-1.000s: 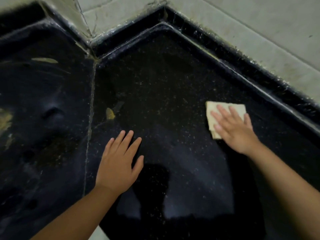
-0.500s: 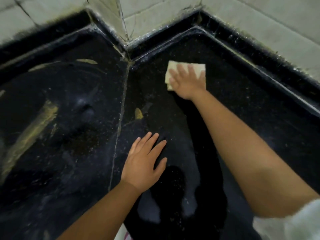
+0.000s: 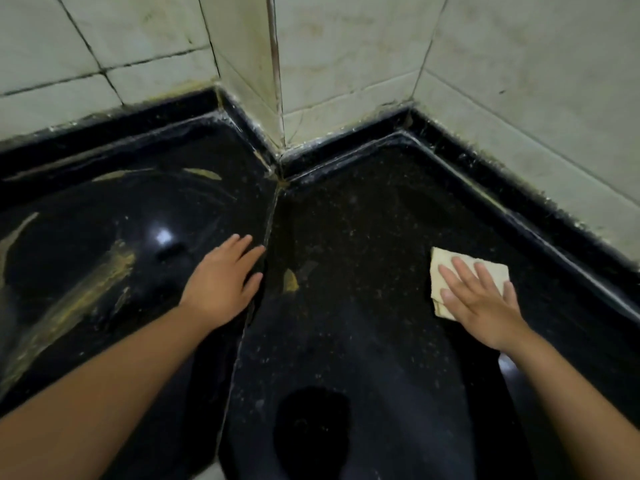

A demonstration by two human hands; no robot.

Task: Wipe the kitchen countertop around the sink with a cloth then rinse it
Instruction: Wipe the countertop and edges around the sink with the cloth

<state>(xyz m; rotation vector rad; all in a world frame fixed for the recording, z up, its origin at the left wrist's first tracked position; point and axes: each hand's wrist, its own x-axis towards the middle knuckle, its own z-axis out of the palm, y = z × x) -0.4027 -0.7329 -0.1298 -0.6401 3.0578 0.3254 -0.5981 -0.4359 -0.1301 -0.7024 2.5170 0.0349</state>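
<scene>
Nearest me, my left hand [image 3: 221, 285] lies flat with fingers straight, holding nothing, on the polished black stone bench [image 3: 346, 341] beside its seam. My right hand [image 3: 481, 299], fingers spread and straight, presses the folded pale yellow cloth [image 3: 450, 263] near the raised back edge on the right. Yellowish smears [image 3: 86, 296] on the left slab and a small yellow spot [image 3: 290, 281] tell me wiping is only partly done; rinsing is not yet begun. Beyond stand grimy white wall tiles [image 3: 346, 64].

Stained pale tiled walls [image 3: 346, 57] meet in corner; dim light.
</scene>
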